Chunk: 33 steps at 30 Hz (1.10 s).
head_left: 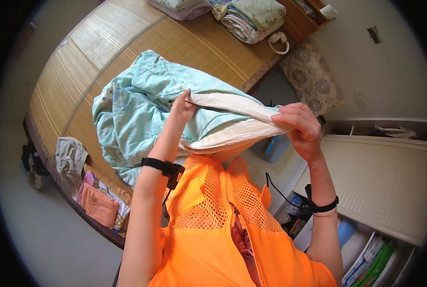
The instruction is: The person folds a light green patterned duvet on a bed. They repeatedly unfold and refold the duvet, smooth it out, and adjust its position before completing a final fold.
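Note:
A light-blue quilt (141,105) with cream cloth along its near side lies bunched on the mat-covered bed. Its near right part is lifted off the bed and drawn out to the right. My left hand (182,109) is closed on a fold near the middle of the quilt, the thumb pressing from above. At the far right corner, my right hand (300,126) grips the gathered cloth between thumb and fingers. Between the two hands the cream edge is stretched, with a blue layer showing in the gap below it. The quilt's inside is mostly hidden.
Folded bedding (254,19) and white headphones (279,44) rest at the bed's far side. A grey garment (71,158) and an orange towel (99,205) lie along its left edge. On the right stand a patterned cushion (311,79) and a cream cabinet (371,182) with filled compartments.

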Each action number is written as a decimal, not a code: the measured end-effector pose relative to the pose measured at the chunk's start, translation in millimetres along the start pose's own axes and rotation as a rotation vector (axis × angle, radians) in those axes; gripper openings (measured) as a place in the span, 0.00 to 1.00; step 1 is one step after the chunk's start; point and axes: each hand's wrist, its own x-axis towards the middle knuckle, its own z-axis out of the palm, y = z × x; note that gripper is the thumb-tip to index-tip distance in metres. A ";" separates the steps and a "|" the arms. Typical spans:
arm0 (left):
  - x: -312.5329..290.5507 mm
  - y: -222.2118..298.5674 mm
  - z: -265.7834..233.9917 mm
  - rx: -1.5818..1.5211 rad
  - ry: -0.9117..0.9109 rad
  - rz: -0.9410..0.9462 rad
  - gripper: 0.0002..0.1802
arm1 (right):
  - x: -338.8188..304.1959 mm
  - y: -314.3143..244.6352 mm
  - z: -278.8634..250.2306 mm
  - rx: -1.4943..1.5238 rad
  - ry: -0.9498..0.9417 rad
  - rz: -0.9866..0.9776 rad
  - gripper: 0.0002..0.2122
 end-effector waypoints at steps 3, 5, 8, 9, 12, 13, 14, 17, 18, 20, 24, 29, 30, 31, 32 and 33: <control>-7.6 35.6 10.1 0.011 0.050 0.124 0.11 | 0.0 9.8 0.9 0.102 0.042 0.129 0.21; -40.7 73.6 10.5 0.059 0.054 0.324 0.15 | -0.1 17.4 4.9 0.148 0.047 0.204 0.22; -106.7 89.8 -9.6 0.366 -0.116 0.963 0.29 | 3.7 26.9 12.8 0.197 0.068 0.263 0.22; -118.3 78.9 -15.2 0.443 0.000 1.059 0.35 | 6.4 29.3 15.2 0.210 0.073 0.257 0.22; -134.6 55.7 -34.9 0.779 0.136 0.958 0.35 | 17.5 32.1 20.2 0.224 0.061 0.227 0.22; -134.8 47.5 -42.8 0.860 0.136 0.750 0.20 | 21.8 32.9 20.8 0.234 0.057 0.218 0.21; -133.3 37.8 -51.8 0.866 0.086 0.724 0.13 | 25.6 32.0 22.3 0.240 0.056 0.208 0.21; -129.5 23.7 -80.0 0.931 -0.057 0.505 0.17 | 35.4 30.4 24.4 0.287 0.051 0.270 0.21; -128.5 22.4 -88.2 0.956 -0.109 0.416 0.22 | 38.0 29.8 25.1 0.317 0.059 0.293 0.21; -127.4 20.3 -101.2 1.159 -0.312 0.657 0.34 | 41.7 27.7 26.3 0.421 0.054 0.388 0.21; -123.4 19.5 -107.5 1.782 -0.283 0.851 0.55 | 46.5 21.4 28.2 0.488 0.024 0.412 0.21; -107.9 13.8 -83.4 1.767 -0.274 1.006 0.53 | 50.2 16.1 27.7 0.496 0.015 0.345 0.21; -106.5 15.9 -79.9 1.682 -0.332 0.915 0.51 | 50.5 15.6 27.8 0.503 0.010 0.351 0.22; -106.1 18.6 -77.1 1.619 -0.396 0.827 0.50 | 50.5 16.4 26.9 0.510 0.005 0.358 0.22; -106.8 21.8 -75.7 1.563 -0.457 0.739 0.49 | 50.1 16.9 26.4 0.511 0.004 0.368 0.22; -109.4 25.7 -76.6 1.609 -0.424 0.851 0.44 | 49.2 17.8 25.8 0.506 0.009 0.381 0.22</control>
